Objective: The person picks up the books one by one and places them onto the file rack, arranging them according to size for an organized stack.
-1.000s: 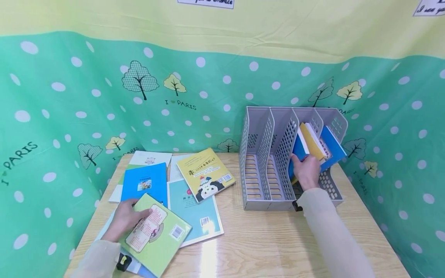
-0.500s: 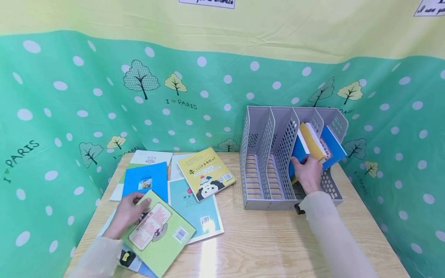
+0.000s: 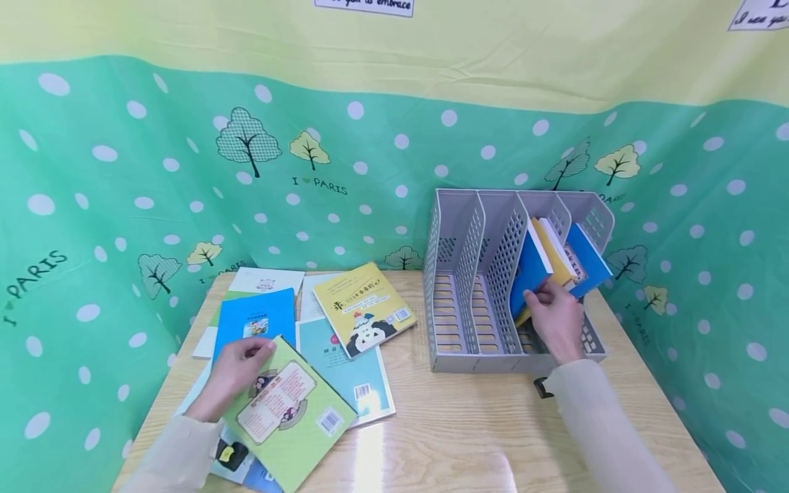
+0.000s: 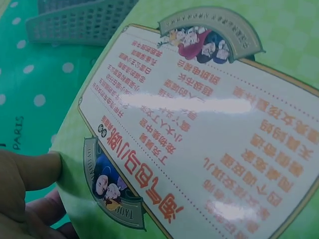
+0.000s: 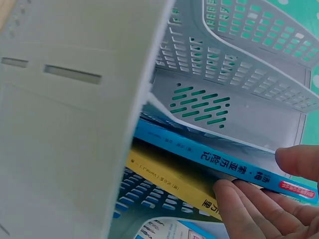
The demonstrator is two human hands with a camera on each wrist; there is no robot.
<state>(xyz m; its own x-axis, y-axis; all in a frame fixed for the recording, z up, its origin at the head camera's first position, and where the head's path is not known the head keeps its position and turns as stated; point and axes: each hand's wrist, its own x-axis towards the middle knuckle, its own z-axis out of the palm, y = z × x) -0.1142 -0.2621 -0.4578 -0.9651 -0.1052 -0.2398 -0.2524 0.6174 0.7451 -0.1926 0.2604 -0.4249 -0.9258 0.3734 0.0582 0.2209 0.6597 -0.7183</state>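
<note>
My left hand [image 3: 240, 370] grips a green book [image 3: 302, 411] by its edge, thumb on the printed cover, over the table. The left wrist view shows the cover close up, with the left thumb [image 4: 35, 172] at its edge. At the rack my right hand [image 3: 557, 318] holds a blue book [image 3: 530, 274], thumb on one side and fingers on the other. The right wrist view shows the fingers of the right hand [image 5: 254, 214] between this book's spine and a yellow book [image 5: 174, 174]. Both books lean in the third compartment of the grey file rack [image 3: 474, 363].
Left of the rack lie a yellow panda book [image 3: 364, 301], a teal book [image 3: 339, 370], another blue book [image 3: 271, 308] and a white-and-green book [image 3: 271, 277]. A further blue book [image 3: 588, 260] leans in the rack's rightmost compartment. A polka-dot curtain [image 3: 370, 205] stands behind.
My left hand has lifted slightly and moved right with the green book. My right hand has drawn back toward me and right; the blue book's near top corner has tipped a little right.
</note>
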